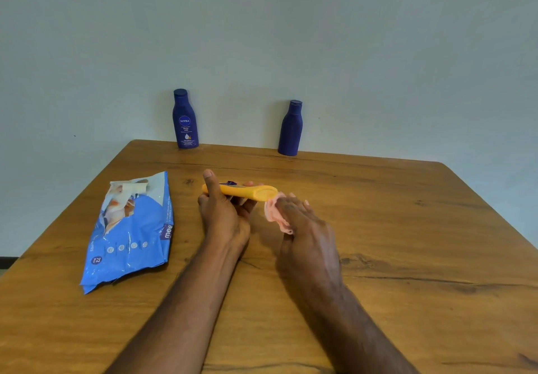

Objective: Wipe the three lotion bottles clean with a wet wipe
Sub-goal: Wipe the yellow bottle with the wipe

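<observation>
At the tabletop's far edge, against the wall:
Tabletop [378,257]: brown wood grain, carries everything below.
Wipes pack [131,234]: blue, lying flat near the left edge, top flap torn open.
Labelled blue bottle [185,119]: upright, far edge, left of centre.
Plain blue bottle [290,128]: upright, far edge, well apart from the labelled one.
Left hand [224,213]: fingers and thumb curled round the yellow bottle, held above mid-table.
Right hand [302,228]: fingers press the wet wipe to the bottle's base end.
Yellow bottle [244,191]: horizontal, base pointing right.
Wet wipe [275,210]: pink, bunched, touching the base.
</observation>
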Available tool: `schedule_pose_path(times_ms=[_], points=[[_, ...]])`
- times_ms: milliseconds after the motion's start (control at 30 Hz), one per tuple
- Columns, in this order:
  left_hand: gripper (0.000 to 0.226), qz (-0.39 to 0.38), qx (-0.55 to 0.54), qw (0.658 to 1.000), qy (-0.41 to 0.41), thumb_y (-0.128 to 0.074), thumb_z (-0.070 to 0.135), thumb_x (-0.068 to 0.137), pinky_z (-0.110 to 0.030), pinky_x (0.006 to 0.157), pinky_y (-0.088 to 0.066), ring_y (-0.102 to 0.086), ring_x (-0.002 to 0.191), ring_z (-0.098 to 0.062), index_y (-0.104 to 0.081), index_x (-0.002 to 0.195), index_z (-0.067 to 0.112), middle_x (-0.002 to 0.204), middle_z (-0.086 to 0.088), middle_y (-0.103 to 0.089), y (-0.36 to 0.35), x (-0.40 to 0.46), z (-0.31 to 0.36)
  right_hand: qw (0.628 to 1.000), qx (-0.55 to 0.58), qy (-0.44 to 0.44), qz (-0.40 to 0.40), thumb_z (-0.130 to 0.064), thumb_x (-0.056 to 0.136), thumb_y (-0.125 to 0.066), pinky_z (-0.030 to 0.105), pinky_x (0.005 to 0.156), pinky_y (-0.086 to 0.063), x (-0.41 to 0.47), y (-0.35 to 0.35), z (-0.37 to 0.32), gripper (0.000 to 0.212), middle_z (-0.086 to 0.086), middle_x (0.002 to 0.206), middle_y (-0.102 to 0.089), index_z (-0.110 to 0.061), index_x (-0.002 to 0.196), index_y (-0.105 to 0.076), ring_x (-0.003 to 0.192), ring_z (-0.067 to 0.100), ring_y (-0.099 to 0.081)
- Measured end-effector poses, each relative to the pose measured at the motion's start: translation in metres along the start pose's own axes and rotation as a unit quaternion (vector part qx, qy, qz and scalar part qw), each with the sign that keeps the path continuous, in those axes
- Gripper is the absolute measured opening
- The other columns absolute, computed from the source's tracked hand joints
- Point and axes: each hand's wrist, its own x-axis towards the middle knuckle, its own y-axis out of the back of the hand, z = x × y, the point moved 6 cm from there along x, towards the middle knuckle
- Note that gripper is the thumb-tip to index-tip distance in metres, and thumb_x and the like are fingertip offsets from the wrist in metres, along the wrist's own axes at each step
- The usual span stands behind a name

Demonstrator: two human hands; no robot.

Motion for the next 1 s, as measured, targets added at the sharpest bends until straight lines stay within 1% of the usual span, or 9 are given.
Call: schedule_pose_path(times_ms=[133,333,433,533,600,700,867,933,1000], points=[[0.058,-0.001,0.025,1.0,0.013,-0.059,0.057,0.091,-0.059,0.081,-0.06,-0.076,0.079,-0.031,-0.044,0.131,0.018,0.115,-0.025,-0.066,-0.003,-0.002,-0.012,0.999,0.038,0.012,0.029,-0.023,0.102,-0.059,0.023,0.101,-0.051,-0.007,-0.009,-0.013,0.04,-0.013,0.14,-0.059,-0.034,0.14,-0.053,0.121,0.001,-0.056],[0.05,0.007,-0.029,0.999,0.012,-0.058,0.051,0.095,-0.039,0.058,-0.062,-0.074,0.069,-0.022,-0.045,0.125,0.013,0.097,-0.015,-0.063,0.002,0.004,-0.002,0.97,0.175,-0.143,0.089,-0.026,0.1,-0.06,0.011,0.057,-0.05,-0.006,0.009,0.024,0.028,-0.012,0.089,-0.069,-0.026,0.127,-0.066,0.074,-0.003,-0.064],[0.053,0.004,-0.028,0.999,0.023,-0.058,0.051,0.095,-0.04,0.061,-0.063,-0.074,0.066,-0.021,-0.045,0.126,0.011,0.098,-0.016,-0.062,-0.001,0.002,-0.005,0.964,0.186,-0.137,0.132,-0.021,0.1,-0.058,0.012,0.057,-0.051,-0.01,0.016,0.025,0.035,-0.008,0.095,-0.071,-0.026,0.135,-0.062,0.076,0.002,-0.065],[0.053,-0.008,-0.022,1.0,0.015,-0.057,0.05,0.096,-0.036,0.056,-0.06,-0.071,0.06,-0.018,-0.046,0.128,0.009,0.087,-0.014,-0.059,-0.002,-0.001,-0.01,0.978,0.177,-0.09,0.072,-0.021,0.096,-0.053,0.031,0.087,-0.061,-0.01,0.003,0.006,0.055,-0.008,0.141,-0.059,-0.039,0.147,-0.041,0.118,0.009,-0.063],[0.051,-0.004,-0.016,1.0,0.011,-0.056,0.048,0.098,-0.031,0.052,-0.058,-0.07,0.058,-0.016,-0.046,0.13,0.009,0.089,-0.013,-0.059,-0.002,0.0,-0.011,0.988,0.132,-0.056,0.048,-0.011,0.097,-0.055,0.037,0.112,-0.046,-0.009,-0.004,-0.005,0.062,-0.014,0.157,-0.039,-0.036,0.149,-0.03,0.144,0.005,-0.039],[0.037,0.001,0.008,1.0,-0.012,-0.056,0.047,0.098,-0.032,0.053,-0.059,-0.073,0.061,-0.015,-0.044,0.119,0.019,0.102,-0.015,-0.061,-0.001,-0.001,-0.007,0.995,0.083,-0.04,0.024,-0.007,0.099,-0.057,0.03,0.124,-0.026,-0.005,-0.005,-0.007,0.066,-0.015,0.16,-0.028,-0.035,0.146,-0.021,0.148,-0.002,-0.019],[0.029,-0.012,0.031,0.999,-0.025,-0.053,0.049,0.099,-0.042,0.068,-0.064,-0.076,0.078,-0.023,-0.043,0.115,0.027,0.111,-0.017,-0.061,-0.003,0.001,-0.002,0.992,0.127,0.008,0.024,-0.011,0.099,-0.058,0.032,0.12,-0.035,-0.013,0.001,-0.019,0.058,-0.007,0.153,-0.046,-0.034,0.144,-0.032,0.144,0.004,-0.038],[0.023,-0.034,0.045,0.998,-0.021,-0.049,0.05,0.101,-0.043,0.069,-0.064,-0.075,0.082,-0.025,-0.046,0.109,0.028,0.11,-0.016,-0.064,-0.006,0.001,-0.002,0.981,0.175,0.0,0.082,-0.024,0.096,-0.064,0.024,0.1,-0.053,-0.013,0.011,-0.017,0.046,-0.004,0.128,-0.07,-0.029,0.14,-0.053,0.116,-0.003,-0.062],[0.033,-0.079,0.031,0.996,0.012,-0.041,0.052,0.104,-0.044,0.064,-0.062,-0.074,0.074,-0.024,-0.049,0.116,0.022,0.107,-0.016,-0.068,-0.008,0.002,-0.008,0.957,0.221,-0.03,0.188,-0.019,0.093,-0.066,0.006,0.069,-0.05,-0.012,0.026,0.002,0.034,-0.013,0.097,-0.075,-0.015,0.127,-0.07,0.082,-0.014,-0.065]])
